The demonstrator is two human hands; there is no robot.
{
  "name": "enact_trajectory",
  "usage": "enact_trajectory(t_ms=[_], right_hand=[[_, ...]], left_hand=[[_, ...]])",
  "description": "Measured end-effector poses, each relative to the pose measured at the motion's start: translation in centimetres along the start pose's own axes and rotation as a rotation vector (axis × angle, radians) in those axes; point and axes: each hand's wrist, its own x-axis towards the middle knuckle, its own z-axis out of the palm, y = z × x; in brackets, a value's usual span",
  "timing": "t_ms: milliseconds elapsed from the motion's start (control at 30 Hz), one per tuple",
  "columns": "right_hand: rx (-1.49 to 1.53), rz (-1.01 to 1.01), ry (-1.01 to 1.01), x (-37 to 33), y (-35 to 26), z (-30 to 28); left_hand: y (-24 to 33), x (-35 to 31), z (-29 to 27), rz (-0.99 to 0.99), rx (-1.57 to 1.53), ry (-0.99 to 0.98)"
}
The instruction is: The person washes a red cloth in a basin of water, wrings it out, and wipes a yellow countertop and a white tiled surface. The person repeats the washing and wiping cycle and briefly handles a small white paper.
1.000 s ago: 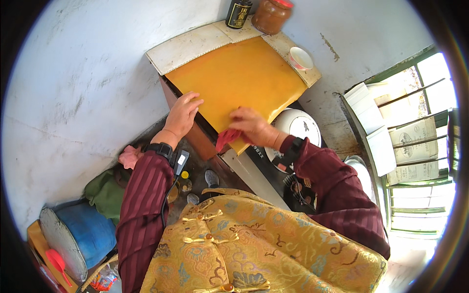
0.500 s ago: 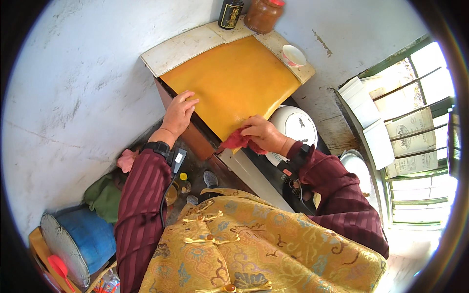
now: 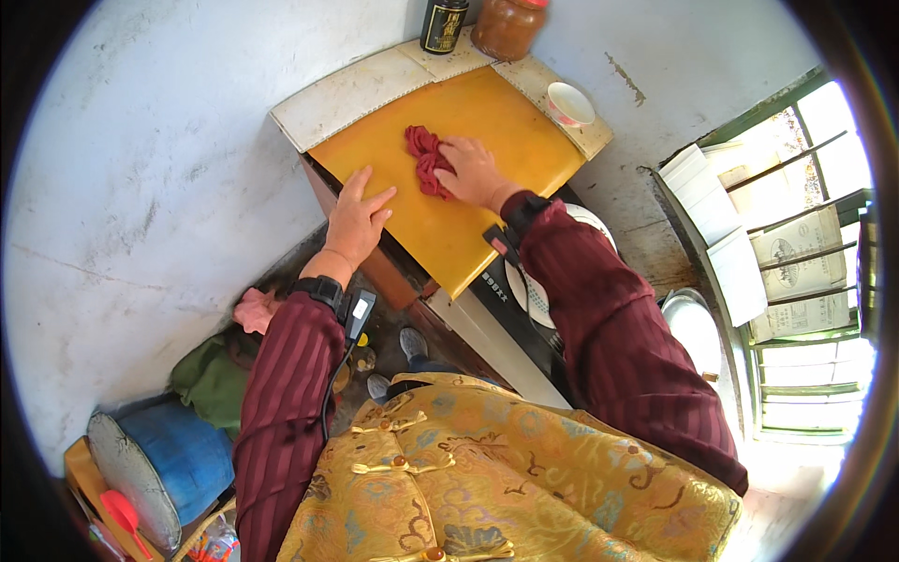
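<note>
A crumpled dark red cloth (image 3: pixel 427 159) lies on the orange-yellow top (image 3: pixel 496 122) of a cabinet. My right hand (image 3: pixel 471 172) grips its right side, pressing it to the surface near the middle. On the left edge of the same top rests my left hand (image 3: pixel 354 223), holding nothing, with its fingers spread. Pale cover strips (image 3: pixel 361 94) run along the back and right edges of the top. A white bowl (image 3: pixel 569 105) stands on the right strip.
At the back stand a dark bottle (image 3: pixel 442 26) and a brown jar with a red lid (image 3: pixel 508 28). A white lidded pot (image 3: pixel 585 225) is right of the cabinet, near the barred window (image 3: pixel 796 253). A blue drum (image 3: pixel 178 459) and green cloth (image 3: pixel 213 379) lie lower left.
My right hand has carried the red cloth from the near corner of the yellow top up and left to its middle. My left hand's fingers have spread wider at the left edge.
</note>
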Motion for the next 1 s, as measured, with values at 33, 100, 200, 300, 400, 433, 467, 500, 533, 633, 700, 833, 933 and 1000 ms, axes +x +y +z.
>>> enact_trajectory(t_ms=[33,100,200,300,400,433,467,500,533,633,700,833,933,1000], right_hand=[[0.003,-0.041,-0.016,-1.4,-0.7,0.3],[0.005,-0.115,-0.027,-4.3,-2.5,-0.2],[0.045,-0.204,-0.060,-8.5,-5.5,-2.4],[0.181,-0.291,-0.159,-11.8,-6.8,-4.6],[0.260,-0.366,-0.101,-13.0,-3.9,-5.9],[0.219,-0.336,-0.052,-12.4,-1.7,-6.1],[0.180,-0.320,-0.018,-11.7,0.9,-6.3],[0.143,-0.146,0.058,-10.5,3.8,-6.4],[0.113,0.077,0.101,-9.3,6.5,-6.5],[-0.182,0.201,0.192,-7.4,11.0,-5.5],[-0.184,0.198,0.124,-7.8,9.5,-4.1],[0.072,-0.227,-0.126,-11.1,-0.6,-1.9],[0.447,-0.356,-0.093,-13.2,-5.0,-3.5],[0.469,-0.362,-0.094,-11.4,-4.3,-4.9]], left_hand=[[-0.3,0.0,0.1,-0.004,0.007,-0.019],[-0.7,0.1,0.2,0.000,-0.015,-0.033],[-0.9,0.3,0.0,-0.025,-0.036,-0.079],[-0.8,0.4,-0.2,-0.034,-0.039,-0.098],[-0.8,0.5,-0.3,-0.030,-0.031,-0.111],[-0.9,0.5,-0.3,-0.032,-0.029,-0.117],[-1.0,0.5,-0.3,-0.046,-0.026,-0.128],[-1.1,0.5,-0.2,-0.029,-0.025,-0.118],[-1.2,0.5,-0.1,-0.026,-0.022,-0.116],[-1.4,0.5,0.0,-0.010,0.001,-0.120],[-1.4,0.5,0.1,-0.003,0.006,-0.117],[-1.3,0.6,0.0,0.013,0.021,-0.113],[-1.2,0.6,0.0,0.019,0.041,-0.114],[-1.3,0.6,-0.1,0.015,0.037,-0.129]])
